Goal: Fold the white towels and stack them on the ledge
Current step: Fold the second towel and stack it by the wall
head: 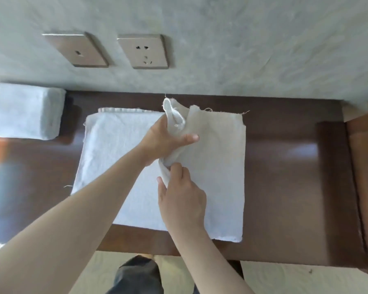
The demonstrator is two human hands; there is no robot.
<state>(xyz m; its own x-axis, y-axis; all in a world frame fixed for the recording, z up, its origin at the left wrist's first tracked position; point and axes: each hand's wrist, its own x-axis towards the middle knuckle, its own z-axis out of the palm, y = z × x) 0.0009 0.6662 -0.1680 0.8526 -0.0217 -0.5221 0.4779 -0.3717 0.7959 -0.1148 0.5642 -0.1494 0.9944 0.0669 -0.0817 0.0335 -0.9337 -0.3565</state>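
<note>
white towel (217, 166) bunched in both grips, left hand (166, 139) and right hand (182, 200); fingertips hidden by folds.

White towel (217, 177) spread flat on the dark wooden ledge (285, 177), one edge lifted and bunched over its middle, frayed threads at corners, folded white towel stack (23, 111) far left

The white towel (119, 158) covered the middle of the dark tabletop (285, 187), both hands meeting over it. Right of it, bare wood ran open to a raised wooden edge (357, 166). At far left a folded stack (23, 111) blocked the way. The wall (221, 49) closed the far side.
</note>
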